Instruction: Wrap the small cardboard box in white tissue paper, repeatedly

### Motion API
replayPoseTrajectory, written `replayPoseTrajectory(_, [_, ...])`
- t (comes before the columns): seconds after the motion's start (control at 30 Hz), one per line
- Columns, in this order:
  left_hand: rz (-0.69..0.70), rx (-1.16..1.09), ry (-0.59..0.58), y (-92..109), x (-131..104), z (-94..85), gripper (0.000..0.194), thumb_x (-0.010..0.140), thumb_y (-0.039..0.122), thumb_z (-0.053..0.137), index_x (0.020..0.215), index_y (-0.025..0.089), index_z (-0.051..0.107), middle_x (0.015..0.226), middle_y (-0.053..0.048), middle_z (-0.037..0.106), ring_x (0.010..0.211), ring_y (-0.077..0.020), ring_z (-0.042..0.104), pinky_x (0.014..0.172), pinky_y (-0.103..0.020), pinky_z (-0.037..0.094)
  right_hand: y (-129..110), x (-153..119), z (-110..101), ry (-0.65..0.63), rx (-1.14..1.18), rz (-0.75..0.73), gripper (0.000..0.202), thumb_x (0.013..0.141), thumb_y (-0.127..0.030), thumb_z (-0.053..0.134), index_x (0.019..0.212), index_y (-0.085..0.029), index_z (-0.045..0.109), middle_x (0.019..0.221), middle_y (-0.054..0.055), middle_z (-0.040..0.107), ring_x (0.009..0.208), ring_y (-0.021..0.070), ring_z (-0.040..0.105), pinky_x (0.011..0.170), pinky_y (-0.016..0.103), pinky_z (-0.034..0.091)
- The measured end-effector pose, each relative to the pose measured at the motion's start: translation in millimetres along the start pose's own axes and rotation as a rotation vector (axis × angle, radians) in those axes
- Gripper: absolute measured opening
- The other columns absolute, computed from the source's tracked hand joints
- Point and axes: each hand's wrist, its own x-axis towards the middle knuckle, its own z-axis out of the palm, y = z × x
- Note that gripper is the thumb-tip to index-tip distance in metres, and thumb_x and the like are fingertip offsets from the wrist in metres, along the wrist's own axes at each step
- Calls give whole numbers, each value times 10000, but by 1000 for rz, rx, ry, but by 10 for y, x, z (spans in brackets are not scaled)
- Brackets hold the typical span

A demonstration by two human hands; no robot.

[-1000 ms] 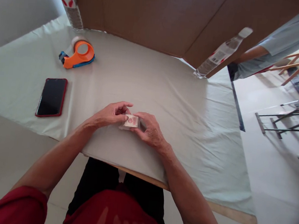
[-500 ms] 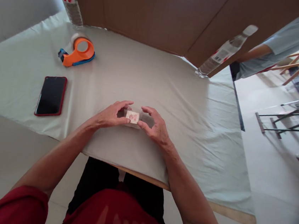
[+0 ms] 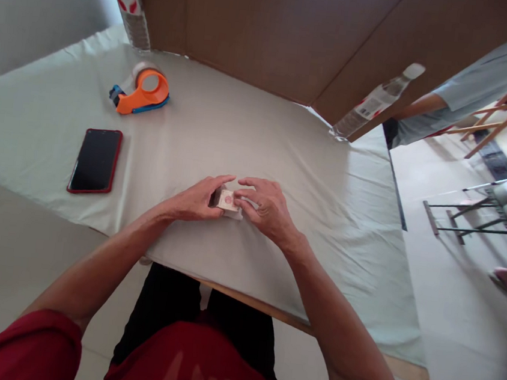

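A small whitish block with a reddish mark sits near the front of the cloth-covered table, with some clear wrapping around it. My left hand curves around its left side, thumb in front and fingers behind, gripping it. My right hand is at the block's right side, its fingertips and thumb bent onto the top and right edge. How firmly the right fingers press on it is hard to tell.
An orange tape dispenser and a phone lie to the left. Bottles stand against a brown cardboard panel. At the right are a person's arm and a folding stool.
My right hand has shifted its fingers onto the block, which it framed from the side before. My left hand has closed in slightly. The camera view has moved a little.
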Motion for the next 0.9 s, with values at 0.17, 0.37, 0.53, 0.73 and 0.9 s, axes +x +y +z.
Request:
replayPoseTrajectory(0.17, [5, -11, 13, -10, 10, 19, 838, 721, 264, 637, 1522, 165, 412, 1409, -138, 600, 1230, -287, 586, 1064, -424, 478, -48, 185, -33, -69, -223, -216, 232, 988, -179, 562, 866, -203, 758, 1128, 86, 765, 959, 212, 645, 925, 403, 393])
replayPoseTrajectory(0.37, [34, -44, 52, -18, 15, 47, 888, 708, 212, 628, 1550, 172, 348, 1423, -133, 590, 1172, -257, 619, 1022, -392, 507, -71, 300, 84, -77, -218, -167, 248, 978, -156, 477, 845, -183, 685, 962, 83, 764, 874, 212, 622, 896, 388, 371])
replayPoseTrajectory(0.53, [212, 16, 211, -60, 33, 111, 909, 706, 133, 589, 1569, 170, 305, 1456, -173, 529, 1290, -290, 546, 1111, -460, 452, -36, 334, 88, -36, 8, 118, 173, 914, -178, 479, 901, -195, 651, 924, 76, 747, 849, 215, 638, 833, 362, 406])
replayPoseTrajectory(0.73, [181, -112, 227, -51, 38, 92, 972, 721, 215, 645, 1598, 237, 226, 1591, -176, 360, 1432, -344, 417, 1181, -548, 366, 73, 509, 25, 44, 280, 331, 188, 912, -281, 484, 855, -212, 650, 891, 59, 742, 798, 193, 626, 737, 319, 443])
replayPoseTrajectory(0.9, [-30, -451, 225, -51, 67, 83, 934, 728, 366, 699, 1548, 231, 274, 1534, -183, 429, 1343, -332, 516, 1117, -500, 419, 200, 691, -12, 87, 398, 390, 186, 883, -294, 505, 755, -205, 607, 829, 40, 720, 726, 161, 576, 701, 299, 423])
